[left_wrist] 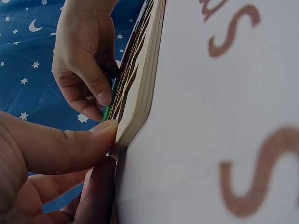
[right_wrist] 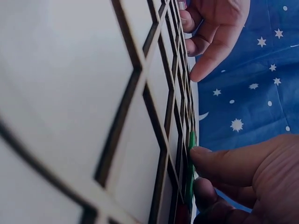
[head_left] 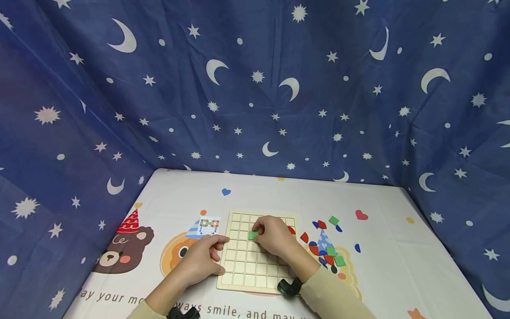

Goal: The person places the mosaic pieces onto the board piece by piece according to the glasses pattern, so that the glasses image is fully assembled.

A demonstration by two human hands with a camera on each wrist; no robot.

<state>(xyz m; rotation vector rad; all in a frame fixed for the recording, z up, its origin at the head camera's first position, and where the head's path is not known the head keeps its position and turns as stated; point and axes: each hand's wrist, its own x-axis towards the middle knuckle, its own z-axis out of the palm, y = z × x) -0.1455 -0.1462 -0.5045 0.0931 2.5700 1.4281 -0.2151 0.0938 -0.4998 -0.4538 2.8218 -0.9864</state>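
A pale wooden grid board [head_left: 239, 268] lies on the table. Over its upper part my right hand [head_left: 275, 235] pinches a green square tile [head_left: 253, 235] between thumb and fingers; the tile's thin edge [right_wrist: 191, 140] shows against the grid in the right wrist view. Just right of that hand, a red piece [head_left: 291, 230] is on the board, partly covered by the hand. My left hand [head_left: 201, 259] rests at the board's left edge, thumb and index finger spread along it. In the left wrist view, the left thumb [left_wrist: 70, 147] touches the board's rim [left_wrist: 142, 102].
A small pattern card [head_left: 208, 225] lies left of the board. To the right are scattered loose red, blue and green pieces, among them a green square [head_left: 339, 260] and a blue half-round [head_left: 357, 248]. A dark blue curtain [head_left: 255, 88] stands behind the printed white tablecloth [head_left: 398, 248].
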